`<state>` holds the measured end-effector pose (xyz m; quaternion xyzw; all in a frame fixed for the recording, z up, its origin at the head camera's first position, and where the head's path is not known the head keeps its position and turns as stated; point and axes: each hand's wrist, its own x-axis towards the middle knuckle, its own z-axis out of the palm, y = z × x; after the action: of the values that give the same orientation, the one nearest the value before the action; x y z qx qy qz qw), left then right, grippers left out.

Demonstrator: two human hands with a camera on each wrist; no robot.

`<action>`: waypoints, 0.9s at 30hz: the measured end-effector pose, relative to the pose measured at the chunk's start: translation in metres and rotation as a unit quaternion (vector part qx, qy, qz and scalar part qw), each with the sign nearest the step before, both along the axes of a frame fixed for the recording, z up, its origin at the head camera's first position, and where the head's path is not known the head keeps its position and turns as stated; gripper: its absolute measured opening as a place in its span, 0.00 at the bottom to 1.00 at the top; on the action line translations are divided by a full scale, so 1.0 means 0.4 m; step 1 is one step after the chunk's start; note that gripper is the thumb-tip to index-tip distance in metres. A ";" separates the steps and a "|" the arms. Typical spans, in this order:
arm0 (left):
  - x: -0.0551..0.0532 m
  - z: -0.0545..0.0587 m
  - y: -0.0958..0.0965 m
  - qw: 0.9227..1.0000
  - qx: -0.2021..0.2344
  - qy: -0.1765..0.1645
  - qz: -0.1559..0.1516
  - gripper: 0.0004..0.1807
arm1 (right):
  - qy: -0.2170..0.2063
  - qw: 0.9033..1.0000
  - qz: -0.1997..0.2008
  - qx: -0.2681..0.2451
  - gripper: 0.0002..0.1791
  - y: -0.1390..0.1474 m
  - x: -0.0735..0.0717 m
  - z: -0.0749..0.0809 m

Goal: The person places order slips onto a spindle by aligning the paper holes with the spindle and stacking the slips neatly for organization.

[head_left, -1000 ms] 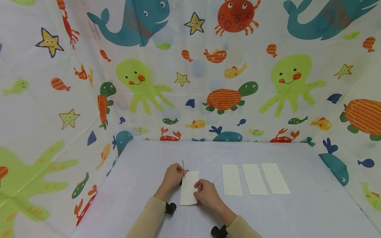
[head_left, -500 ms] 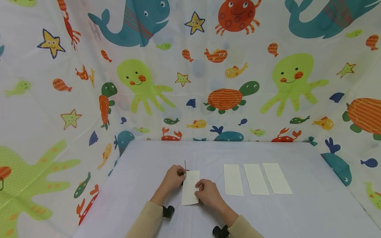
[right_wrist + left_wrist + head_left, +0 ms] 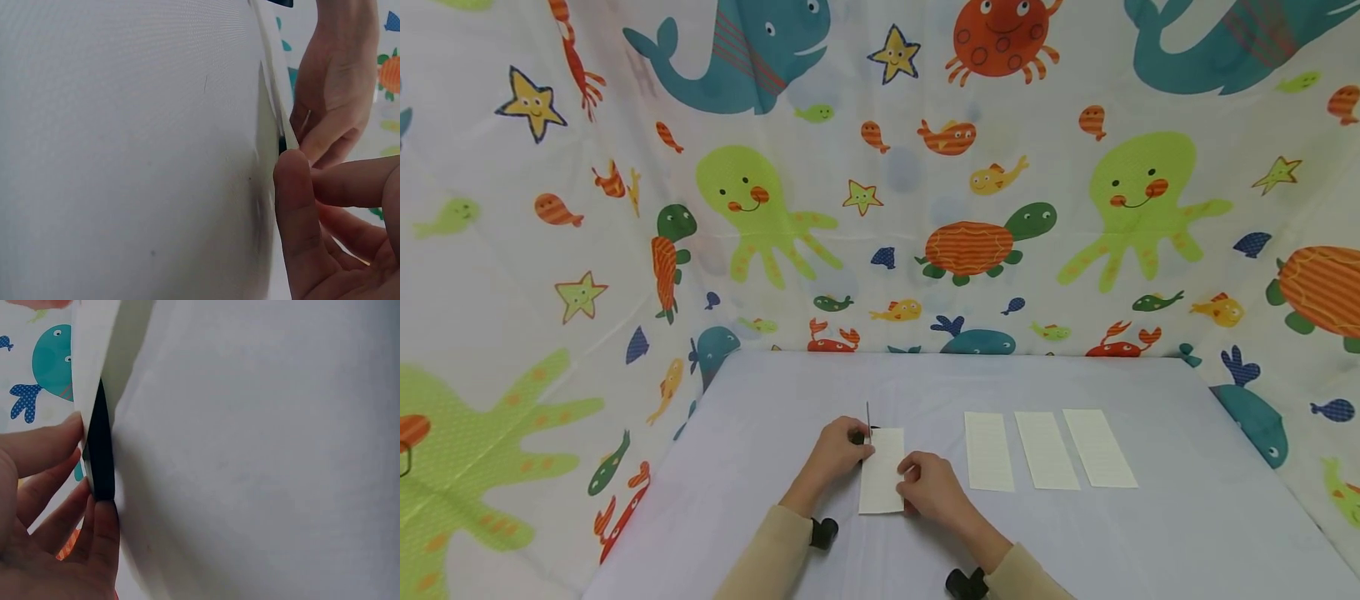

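Observation:
A cream paper slip [image 3: 882, 475] with faint lines is held just over the white table between both hands. My left hand [image 3: 837, 450] grips a black wedge-shaped binder clip [image 3: 103, 453] at the slip's left edge; the thumb lies on top and other fingers are underneath. A thin wire-like handle [image 3: 868, 415] stands up from the clip. Much of the clip is hidden by paper and fingers. Across from it, my right hand [image 3: 934, 487] pinches the slip's right edge between thumb and fingers. In the right wrist view, the left hand [image 3: 337, 81] appears beyond the slip.
Three similar paper slips lie in a row to the right: a near one [image 3: 988, 452], a middle one [image 3: 1047, 450] and a far-right one [image 3: 1101, 447]. The white-covered table [image 3: 760, 392] ends at a curtain [image 3: 895, 242] printed with sea animals.
My left hand and the clip have moved slightly right, and the clip's handle stands straighter. The right hand has slid outward on the slip's right edge. The slip stays held.

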<state>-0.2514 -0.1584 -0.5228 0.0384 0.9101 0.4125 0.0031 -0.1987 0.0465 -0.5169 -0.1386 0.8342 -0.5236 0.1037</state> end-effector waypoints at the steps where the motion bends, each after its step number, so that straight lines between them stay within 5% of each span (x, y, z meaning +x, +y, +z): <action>1: 0.000 0.002 0.001 1.000 0.001 -0.001 0.002 0.12 | 0.001 1.000 0.003 0.001 0.09 0.004 0.000 0.002; 9: 0.009 0.004 0.004 1.000 0.012 -0.005 0.014 0.12 | 0.018 0.999 0.013 0.025 0.09 0.033 0.003 0.020; 15: 0.013 0.002 0.005 1.000 0.008 0.012 0.008 0.12 | 0.083 0.993 0.019 0.086 0.07 0.075 0.001 0.032; 21: 0.010 0.002 0.006 1.000 0.002 0.010 0.011 0.11 | 0.170 0.972 0.045 0.159 0.05 0.126 0.002 0.037; 27: 0.010 0.002 0.003 1.000 0.008 0.004 0.016 0.11 | 0.234 0.939 0.068 0.241 0.06 0.184 0.007 0.042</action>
<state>-0.2473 -0.1574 -0.5220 0.0260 0.9071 0.4200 -0.0077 -0.1959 0.1202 -0.5001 -0.2847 0.9246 -0.2514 -0.0292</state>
